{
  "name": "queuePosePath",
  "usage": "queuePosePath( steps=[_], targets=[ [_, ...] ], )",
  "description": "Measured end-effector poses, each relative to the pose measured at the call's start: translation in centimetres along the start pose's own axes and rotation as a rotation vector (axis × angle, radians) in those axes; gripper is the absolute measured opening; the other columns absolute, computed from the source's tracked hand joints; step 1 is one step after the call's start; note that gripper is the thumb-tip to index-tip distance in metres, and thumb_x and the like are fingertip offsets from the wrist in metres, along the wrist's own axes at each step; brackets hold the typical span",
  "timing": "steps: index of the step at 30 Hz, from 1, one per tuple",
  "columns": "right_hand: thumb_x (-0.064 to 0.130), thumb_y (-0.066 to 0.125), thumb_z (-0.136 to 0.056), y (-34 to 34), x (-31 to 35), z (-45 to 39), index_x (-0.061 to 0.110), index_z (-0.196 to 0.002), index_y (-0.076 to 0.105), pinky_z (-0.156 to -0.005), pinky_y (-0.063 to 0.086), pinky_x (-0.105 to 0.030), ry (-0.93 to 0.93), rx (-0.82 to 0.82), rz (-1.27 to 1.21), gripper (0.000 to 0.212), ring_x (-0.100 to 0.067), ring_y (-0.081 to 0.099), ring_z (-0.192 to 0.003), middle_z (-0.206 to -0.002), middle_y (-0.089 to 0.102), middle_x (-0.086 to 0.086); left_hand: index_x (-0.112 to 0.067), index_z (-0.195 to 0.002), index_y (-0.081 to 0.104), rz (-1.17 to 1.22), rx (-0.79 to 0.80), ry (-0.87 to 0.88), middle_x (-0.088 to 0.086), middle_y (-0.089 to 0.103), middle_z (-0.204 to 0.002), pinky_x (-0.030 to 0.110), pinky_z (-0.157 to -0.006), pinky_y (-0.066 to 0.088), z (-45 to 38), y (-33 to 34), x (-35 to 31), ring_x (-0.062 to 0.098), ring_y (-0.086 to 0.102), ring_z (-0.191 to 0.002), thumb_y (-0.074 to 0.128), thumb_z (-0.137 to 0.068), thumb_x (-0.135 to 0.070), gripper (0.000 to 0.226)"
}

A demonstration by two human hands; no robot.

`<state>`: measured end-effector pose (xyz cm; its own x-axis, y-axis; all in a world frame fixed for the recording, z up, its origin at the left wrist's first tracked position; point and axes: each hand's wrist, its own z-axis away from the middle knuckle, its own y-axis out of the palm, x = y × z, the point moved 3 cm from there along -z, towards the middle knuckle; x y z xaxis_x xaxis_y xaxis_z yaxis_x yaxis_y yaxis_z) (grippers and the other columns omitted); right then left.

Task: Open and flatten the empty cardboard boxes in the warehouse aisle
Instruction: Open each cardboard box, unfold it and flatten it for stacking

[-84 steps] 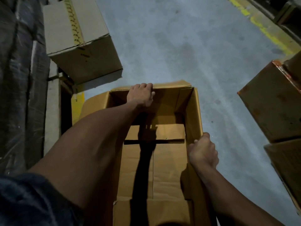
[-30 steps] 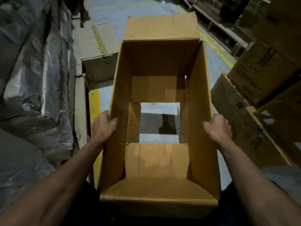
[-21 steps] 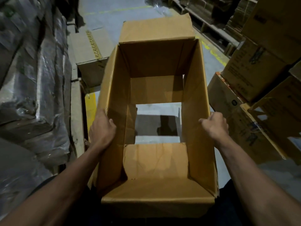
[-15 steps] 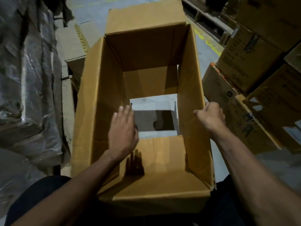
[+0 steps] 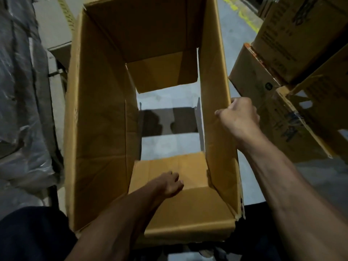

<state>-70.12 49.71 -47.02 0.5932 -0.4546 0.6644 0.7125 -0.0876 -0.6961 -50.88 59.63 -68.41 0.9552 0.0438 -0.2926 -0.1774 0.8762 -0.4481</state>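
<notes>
A large empty cardboard box (image 5: 98, 110) is held up in front of me, open at the top. Its bottom flaps are parted, and the grey floor (image 5: 169, 144) shows through the gap. My left hand (image 5: 169, 184) reaches inside the box, its fingers bent down onto the near bottom flap (image 5: 190, 166). My right hand (image 5: 238, 115) grips the top edge of the box's right wall, thumb inside. The far bottom flap (image 5: 163, 72) hangs inward at the other end.
Stacked printed cardboard boxes (image 5: 301, 44) stand close on the right, some torn. Plastic-wrapped goods (image 5: 18, 91) line the left. A taped box (image 5: 54, 25) sits behind the held box at the left. A yellow floor line (image 5: 243, 16) runs along the aisle at the far right.
My left hand left the box's outer left wall, went inside and dropped onto the near bottom flap. The box came closer to me. My right hand kept its grip.
</notes>
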Motion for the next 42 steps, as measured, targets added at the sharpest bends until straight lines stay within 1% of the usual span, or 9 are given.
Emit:
queuePosePath(
  steps=[4,8,12,15,21,27,34,38,42],
  targets=[
    [0.023,0.063,-0.098,-0.1,0.4,-0.4,0.023,-0.096,0.052,-0.064,0.041,-0.026,-0.004,-0.006,-0.035,0.011,-0.017,0.051,-0.075,-0.090,0.054,0.003,-0.018,-0.155,0.032,0.134,0.184,-0.084,0.009,0.030,-0.161,0.043,-0.120,0.022,-0.5,1.2,1.0,0.029,0.030,-0.146,0.019,-0.105,-0.056,0.064],
    [0.024,0.063,-0.098,-0.2,0.4,-0.6,0.024,-0.095,0.052,-0.057,0.035,-0.023,-0.016,-0.015,-0.038,0.012,-0.013,0.049,-0.069,-0.085,0.051,0.005,-0.017,-0.154,0.035,0.148,0.073,-0.092,0.010,0.034,-0.159,0.041,-0.117,0.026,0.5,0.3,1.0,0.030,0.034,-0.144,0.023,-0.105,-0.055,0.063],
    [0.024,0.063,-0.098,-0.3,0.6,-0.5,0.023,-0.093,0.053,-0.055,0.036,-0.023,-0.019,-0.026,-0.040,0.011,-0.008,0.047,-0.064,-0.079,0.050,0.007,-0.016,-0.151,0.035,-0.047,-0.319,-0.026,0.009,0.029,-0.160,0.042,-0.118,0.028,3.7,-4.0,0.0,0.027,0.030,-0.146,0.038,-0.105,-0.043,0.053],
    [0.023,0.063,-0.098,-0.4,0.8,-0.2,0.020,-0.087,0.055,-0.054,0.037,-0.022,0.001,-0.044,-0.021,0.014,-0.010,0.052,-0.065,-0.080,0.056,0.004,-0.021,-0.155,0.026,-0.272,-0.735,-0.019,0.006,0.011,-0.166,0.044,-0.123,0.004,7.7,-9.2,-0.5,0.026,0.005,-0.153,0.036,-0.104,-0.043,0.057],
    [0.022,0.064,-0.097,-1.0,1.3,0.6,0.024,-0.074,0.048,-0.061,0.048,-0.028,0.034,-0.104,-0.002,0.028,-0.017,0.057,-0.067,-0.077,0.057,0.000,-0.012,-0.156,0.019,-0.132,-1.358,-0.231,0.016,0.004,-0.165,0.049,-0.120,-0.004,17.3,-16.4,4.5,0.034,-0.001,-0.152,0.058,-0.091,-0.037,0.080],
    [0.020,0.063,-0.097,-2.5,2.3,1.1,0.025,-0.072,0.046,-0.075,0.056,-0.038,0.070,-0.180,-0.070,0.031,-0.022,0.059,-0.076,-0.082,0.057,-0.001,-0.016,-0.153,0.010,0.377,-1.132,-0.222,0.018,0.044,-0.145,0.055,-0.092,0.052,18.8,-17.9,9.0,0.039,0.058,-0.116,0.068,-0.090,-0.030,0.087],
    [0.016,0.060,-0.096,-4.1,4.6,1.2,0.021,-0.075,0.047,-0.073,0.049,-0.037,0.079,-0.260,-0.187,0.025,-0.024,0.057,-0.088,-0.086,0.056,-0.001,-0.030,-0.149,0.022,0.269,-1.064,0.008,0.010,0.064,-0.114,0.048,-0.075,0.057,19.7,-15.6,6.1,0.033,0.065,-0.089,0.060,-0.089,-0.006,0.076],
    [0.018,0.057,-0.097,-4.8,6.4,1.0,0.014,-0.093,0.057,-0.087,0.055,-0.044,0.022,-0.256,-0.265,0.006,-0.026,0.062,-0.096,-0.095,0.062,-0.003,-0.031,-0.152,0.026,0.225,-1.006,0.106,0.010,0.065,-0.119,0.036,-0.073,0.048,20.1,-14.1,4.0,0.034,0.064,-0.095,0.055,-0.086,-0.002,0.078],
    [0.023,0.055,-0.098,-4.7,7.0,0.5,0.012,-0.118,0.058,-0.092,0.056,-0.047,-0.003,-0.234,-0.318,0.023,-0.028,0.063,-0.104,-0.108,0.064,-0.008,-0.034,-0.149,0.030,0.298,-0.930,0.194,0.002,0.054,-0.139,0.037,-0.092,0.045,20.1,-12.2,2.0,0.028,0.056,-0.119,0.048,-0.090,-0.040,0.062]
  ],
)
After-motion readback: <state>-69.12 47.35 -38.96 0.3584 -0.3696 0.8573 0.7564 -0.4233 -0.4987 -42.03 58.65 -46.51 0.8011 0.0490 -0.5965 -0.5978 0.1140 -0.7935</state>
